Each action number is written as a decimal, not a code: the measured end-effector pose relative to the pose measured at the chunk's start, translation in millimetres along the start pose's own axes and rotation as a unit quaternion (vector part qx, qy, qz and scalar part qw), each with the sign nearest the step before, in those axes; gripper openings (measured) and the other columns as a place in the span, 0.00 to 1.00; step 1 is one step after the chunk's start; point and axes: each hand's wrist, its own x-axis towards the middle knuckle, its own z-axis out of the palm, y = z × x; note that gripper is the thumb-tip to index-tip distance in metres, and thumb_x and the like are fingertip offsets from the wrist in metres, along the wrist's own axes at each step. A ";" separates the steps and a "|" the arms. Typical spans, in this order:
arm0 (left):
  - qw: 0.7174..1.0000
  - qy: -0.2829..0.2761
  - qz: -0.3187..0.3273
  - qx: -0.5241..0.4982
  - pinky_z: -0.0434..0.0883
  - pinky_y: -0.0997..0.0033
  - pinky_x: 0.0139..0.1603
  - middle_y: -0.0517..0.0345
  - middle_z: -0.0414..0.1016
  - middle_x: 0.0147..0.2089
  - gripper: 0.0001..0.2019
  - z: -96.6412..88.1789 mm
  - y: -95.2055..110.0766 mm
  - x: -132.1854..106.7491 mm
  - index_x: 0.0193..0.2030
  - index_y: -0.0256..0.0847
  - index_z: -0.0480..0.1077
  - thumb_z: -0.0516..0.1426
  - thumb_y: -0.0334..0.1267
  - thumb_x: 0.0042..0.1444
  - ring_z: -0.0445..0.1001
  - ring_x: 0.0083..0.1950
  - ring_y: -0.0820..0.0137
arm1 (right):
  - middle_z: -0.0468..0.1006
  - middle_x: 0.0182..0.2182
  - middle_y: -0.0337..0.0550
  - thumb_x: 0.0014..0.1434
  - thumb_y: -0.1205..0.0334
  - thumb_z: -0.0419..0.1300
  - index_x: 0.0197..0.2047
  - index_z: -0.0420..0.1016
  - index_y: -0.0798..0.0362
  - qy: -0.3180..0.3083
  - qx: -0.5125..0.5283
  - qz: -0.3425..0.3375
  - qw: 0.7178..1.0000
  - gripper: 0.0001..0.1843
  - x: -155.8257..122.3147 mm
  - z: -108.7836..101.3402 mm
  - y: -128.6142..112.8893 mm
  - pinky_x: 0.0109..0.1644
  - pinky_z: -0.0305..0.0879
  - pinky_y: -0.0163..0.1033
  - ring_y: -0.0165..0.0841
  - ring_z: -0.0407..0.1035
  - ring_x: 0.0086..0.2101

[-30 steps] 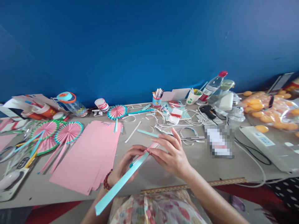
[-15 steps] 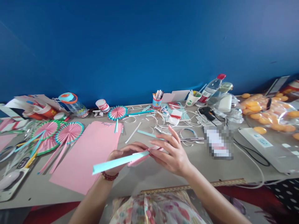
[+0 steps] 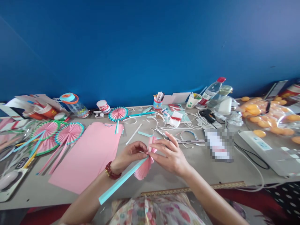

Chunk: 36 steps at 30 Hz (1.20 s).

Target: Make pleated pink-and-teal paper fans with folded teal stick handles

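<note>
A pleated pink paper fan point(image 3: 142, 170) is held over the front of the desk, its folds partly spread below my fingers and a narrow folded part standing above them. From its middle a light-blue paper strip point(image 3: 122, 182) slants down to the left. My left hand point(image 3: 131, 156) pinches the fan's centre where the strip meets it, thumb and forefinger pressed together. Opposite, my right hand point(image 3: 170, 154) grips the pleats between thumb and fingers. The fingers hide part of the fan's middle.
Pink paper sheets point(image 3: 93, 150) lie at left, beside finished round fans point(image 3: 69, 133). Another fan point(image 3: 118, 114) sits near the wall. Behind my hands are white cables point(image 3: 192, 120), scissors point(image 3: 161, 134) and a pen cup point(image 3: 157, 103). At right stand a bottle point(image 3: 212, 89) and a power strip point(image 3: 263, 143).
The fan has turned more upright and its lower pleats have spread. The blue strip's free end has swung down toward me. My left hand has shifted from underneath to a pinch at the centre.
</note>
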 end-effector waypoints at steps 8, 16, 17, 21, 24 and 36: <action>0.997 0.068 0.031 0.026 0.69 0.67 0.48 0.55 0.74 0.41 0.13 9.1 -7.6 -0.8 0.41 0.39 0.72 0.66 0.42 0.54 0.73 0.43 0.68 | 0.82 0.40 0.32 0.60 0.68 0.65 0.40 0.79 0.40 0.013 -0.001 0.010 1.000 0.10 -2.7 5.5 -0.1 0.69 0.54 0.52 0.31 0.74 0.44; 0.993 0.103 -0.031 -0.046 0.68 0.68 0.45 0.58 0.75 0.38 0.15 11.1 -15.4 -0.3 0.38 0.38 0.72 0.69 0.43 0.49 0.73 0.39 0.70 | 0.83 0.35 0.33 0.60 0.69 0.66 0.37 0.79 0.44 0.035 -0.005 -0.001 0.999 0.08 -0.6 10.0 -0.4 0.66 0.61 0.51 0.31 0.75 0.40; 0.991 0.111 -0.041 -0.055 0.68 0.69 0.44 0.58 0.75 0.38 0.15 11.4 -17.1 -0.6 0.38 0.38 0.72 0.69 0.43 0.48 0.73 0.39 0.70 | 0.83 0.35 0.33 0.60 0.69 0.66 0.36 0.79 0.44 0.038 -0.004 -0.003 0.999 0.08 -0.6 10.4 -0.3 0.66 0.61 0.51 0.31 0.75 0.40; 0.989 0.124 -0.055 -0.061 0.68 0.70 0.42 0.59 0.75 0.35 0.16 13.1 -21.2 -0.9 0.36 0.37 0.72 0.70 0.43 0.47 0.73 0.36 0.71 | 0.82 0.35 0.33 0.59 0.70 0.66 0.36 0.78 0.45 0.032 0.001 -0.012 0.999 0.08 -2.4 11.7 0.3 0.66 0.61 0.50 0.31 0.76 0.40; 0.991 0.120 -0.038 -0.040 0.68 0.69 0.44 0.58 0.75 0.35 0.14 14.3 -21.7 -0.4 0.35 0.37 0.73 0.69 0.44 0.49 0.73 0.37 0.70 | 0.82 0.36 0.33 0.61 0.70 0.65 0.38 0.79 0.43 0.016 0.004 -0.012 1.000 0.09 -4.9 11.5 1.5 0.67 0.60 0.50 0.31 0.76 0.41; 0.961 0.178 0.083 0.194 0.65 0.71 0.42 0.60 0.71 0.30 0.11 14.9 -16.7 0.2 0.28 0.39 0.70 0.61 0.41 0.58 0.68 0.36 0.70 | 0.80 0.33 0.39 0.65 0.65 0.57 0.38 0.77 0.49 -0.106 0.135 0.095 0.981 0.07 6.2 3.8 3.8 0.64 0.58 0.53 0.34 0.71 0.39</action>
